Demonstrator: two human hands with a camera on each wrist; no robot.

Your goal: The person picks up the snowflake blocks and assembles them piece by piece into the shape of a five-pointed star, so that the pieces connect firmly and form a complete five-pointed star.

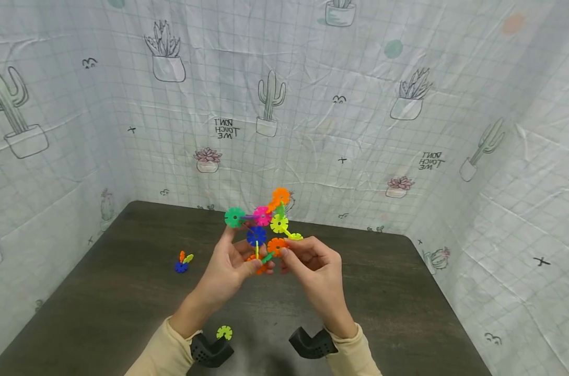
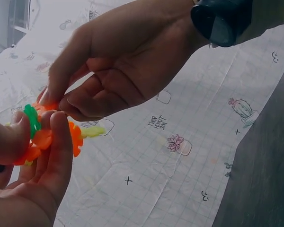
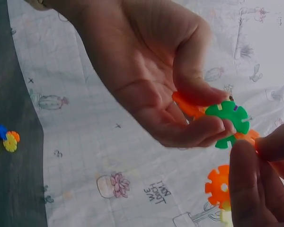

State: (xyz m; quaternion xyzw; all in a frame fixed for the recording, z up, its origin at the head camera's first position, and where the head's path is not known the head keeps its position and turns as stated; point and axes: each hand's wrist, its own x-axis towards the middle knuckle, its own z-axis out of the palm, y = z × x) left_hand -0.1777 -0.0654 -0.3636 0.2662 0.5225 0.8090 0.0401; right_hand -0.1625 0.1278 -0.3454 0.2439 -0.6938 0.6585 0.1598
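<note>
A joined chain of slotted plastic discs hangs between both hands above the table. In the head view its blue disc [image 1: 256, 236], pink disc [image 1: 263, 215] and dark green disc [image 1: 234, 217] are on the left, and a yellow disc [image 1: 279, 223] is beside them. My left hand [image 1: 223, 269] pinches the lower end of the chain, around an orange disc and a green disc [image 3: 227, 118]. My right hand [image 1: 319, 271] pinches another orange disc [image 1: 277, 247] between thumb and fingers. Fingers partly hide the joint between these discs.
Left on the dark table [image 1: 124, 303] lies a small cluster [image 1: 181, 267] of blue, orange and yellow discs. A single yellow-green disc [image 1: 224, 332] lies near the left wrist. Cactus-printed cloth [image 1: 312, 130] surrounds the table's back and sides.
</note>
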